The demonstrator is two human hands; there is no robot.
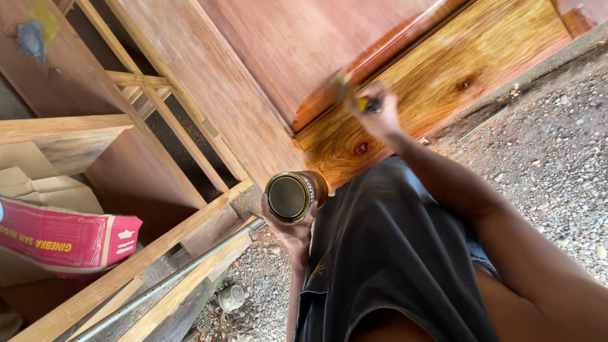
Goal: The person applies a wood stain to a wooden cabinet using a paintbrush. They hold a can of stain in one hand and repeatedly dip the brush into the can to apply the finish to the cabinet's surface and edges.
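Right now my right hand [380, 117] is closed around a brush [352, 95] with a yellow handle, its blurred bristles pressed to the glossy, wet-looking wooden board [456, 69] that runs along the gravel ground [557, 158]. My left hand [292, 231] grips an open tin can [295, 195] from below — fingers wrapped round its side, mouth tilted toward me, dark liquid inside. It sits just in front of my dark shirt [386, 253], near the board's lower end. Off to my left stand a bare wooden frame [158, 253] and a pink sack [66, 240] — well apart from both hands.
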